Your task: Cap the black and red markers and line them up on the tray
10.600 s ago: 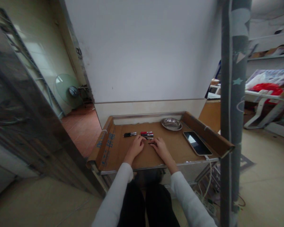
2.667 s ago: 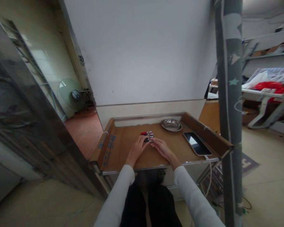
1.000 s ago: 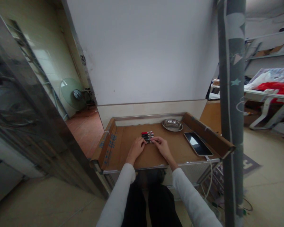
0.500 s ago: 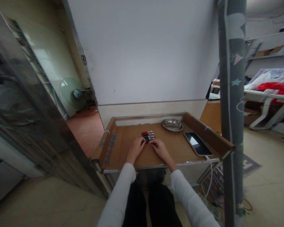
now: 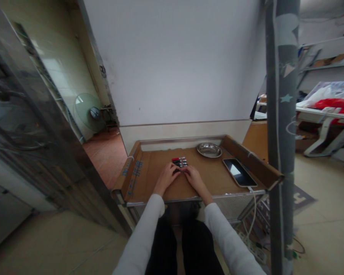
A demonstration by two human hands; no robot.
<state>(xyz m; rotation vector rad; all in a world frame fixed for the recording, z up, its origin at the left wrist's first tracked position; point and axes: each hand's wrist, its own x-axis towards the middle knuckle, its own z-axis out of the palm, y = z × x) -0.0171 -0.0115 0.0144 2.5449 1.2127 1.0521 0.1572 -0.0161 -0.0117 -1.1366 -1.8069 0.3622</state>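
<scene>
Several markers lie side by side in a short stack of rows on the cardboard-lined table [image 5: 157, 187]. The farthest is a red marker [image 5: 176, 159]; nearer ones are black markers [image 5: 180, 163]. My left hand [image 5: 166, 176] has its fingers closed on the left end of the nearest black marker [image 5: 176, 170]. From the other side, my right hand [image 5: 192, 177] pinches that marker's right end. Fingers cover much of it, and the two hands almost meet at the near side of the row.
A round metal dish [image 5: 209, 150] sits at the back right of the table. In front of it lies a phone [image 5: 240, 172] with a white cable [image 5: 254, 210] hanging over the front edge. Raised cardboard sides border the table, and a wrapped pole [image 5: 282, 133] stands at its right.
My hands have moved slightly forward and closer together, now covering more of the nearest markers. The view has shifted a little; dish and phone stay put.
</scene>
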